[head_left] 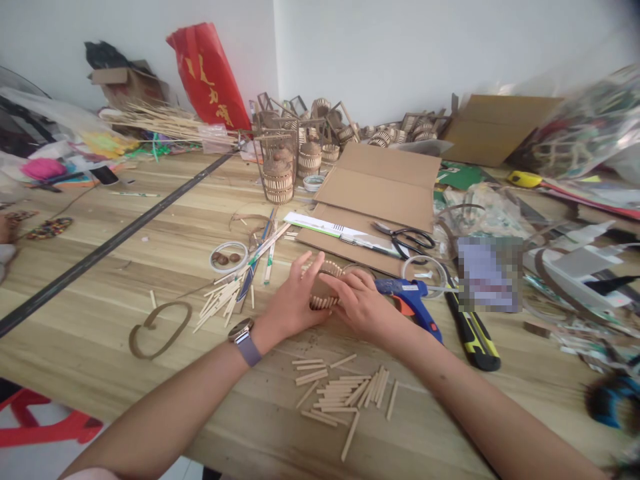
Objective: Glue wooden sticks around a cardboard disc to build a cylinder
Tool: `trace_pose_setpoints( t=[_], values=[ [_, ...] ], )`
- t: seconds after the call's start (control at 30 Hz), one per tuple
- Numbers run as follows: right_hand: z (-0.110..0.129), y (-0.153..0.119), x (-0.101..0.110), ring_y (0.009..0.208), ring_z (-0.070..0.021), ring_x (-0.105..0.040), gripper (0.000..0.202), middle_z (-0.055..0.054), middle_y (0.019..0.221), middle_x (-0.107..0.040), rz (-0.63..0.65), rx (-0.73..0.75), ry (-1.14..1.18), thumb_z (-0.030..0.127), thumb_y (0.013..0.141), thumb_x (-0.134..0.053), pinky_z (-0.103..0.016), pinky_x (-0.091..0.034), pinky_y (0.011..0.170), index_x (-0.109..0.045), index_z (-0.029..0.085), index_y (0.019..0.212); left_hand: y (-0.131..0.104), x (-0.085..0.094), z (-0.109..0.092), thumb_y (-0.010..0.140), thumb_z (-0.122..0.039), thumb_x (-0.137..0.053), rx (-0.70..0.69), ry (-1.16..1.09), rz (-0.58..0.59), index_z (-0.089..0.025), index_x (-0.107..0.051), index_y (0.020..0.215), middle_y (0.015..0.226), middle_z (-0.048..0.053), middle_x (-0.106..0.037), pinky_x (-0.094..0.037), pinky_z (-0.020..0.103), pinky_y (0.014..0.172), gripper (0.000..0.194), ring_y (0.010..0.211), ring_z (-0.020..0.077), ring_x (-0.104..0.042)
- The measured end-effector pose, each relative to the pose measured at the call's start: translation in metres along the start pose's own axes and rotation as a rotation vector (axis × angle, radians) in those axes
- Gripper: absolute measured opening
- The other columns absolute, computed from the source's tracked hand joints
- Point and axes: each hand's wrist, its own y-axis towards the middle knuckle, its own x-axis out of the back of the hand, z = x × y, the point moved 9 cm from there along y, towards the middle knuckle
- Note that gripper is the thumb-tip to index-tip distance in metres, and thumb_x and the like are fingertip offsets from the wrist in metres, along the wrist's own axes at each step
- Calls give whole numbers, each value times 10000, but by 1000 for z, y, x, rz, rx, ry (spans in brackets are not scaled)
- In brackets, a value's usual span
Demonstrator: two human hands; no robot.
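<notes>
Both hands are closed around a small round basket [324, 302] made of short wooden sticks set side by side on a brown base. My left hand [295, 300] grips its left side, thumb low and fingers over the far rim. From the right, my right hand [357, 300] holds it, with fingertips reaching over the basket and hiding part of it. Close by my right hand lies a blue glue gun [417, 303] with an orange trigger. Short wooden sticks [345, 393] are scattered on the table nearer to me.
A yellow-black utility knife [475, 333], scissors [407, 239] and cardboard sheets [380, 183] lie right and behind. More sticks [220, 300], a tape ring [229, 257] and a curled brown strip [160, 330] are left. Finished wooden buckets [278, 177] stand at the back. A person's hand [6, 229] shows far left.
</notes>
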Motion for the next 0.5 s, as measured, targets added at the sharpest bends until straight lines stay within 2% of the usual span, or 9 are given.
trace_pose_setpoints(
  t=[0.13, 0.27, 0.4, 0.5],
  values=[
    [0, -1, -3, 909, -256, -586, 484, -144, 1002, -682, 26, 1, 5, 89, 923, -442, -461, -477, 855, -404, 117, 1405, 0, 1, 0, 682, -198, -754, -16, 1, -17, -257, -124, 1512, 1526, 181, -219, -349, 570, 1109, 1044, 1431, 367, -272],
    [3, -1, -2, 908, -254, -594, 462, -133, 965, -692, 34, 31, -11, 84, 936, -432, -456, -482, 852, -423, 119, 1397, 1, 0, 2, 678, -205, -756, -14, 3, -19, -253, -126, 1513, 1528, 181, -217, -356, 566, 1105, 1047, 1435, 372, -264],
    [2, 0, 3, 907, -258, -599, 428, -132, 949, -701, 28, 28, -1, 111, 939, -448, -461, -491, 855, -447, 122, 1367, 1, 0, 3, 695, -260, -765, 25, 6, -6, -223, -154, 1510, 1532, 198, -199, -368, 556, 1101, 1019, 1440, 373, -256],
    [0, 0, 7, 931, -259, -596, 476, -124, 986, -707, 41, -3, 24, 122, 928, -469, -472, -488, 870, -412, 155, 1399, 0, 0, 1, 707, -303, -772, 36, 3, -2, -219, -178, 1503, 1531, 203, -208, -362, 569, 1098, 996, 1439, 378, -257]
  ],
)
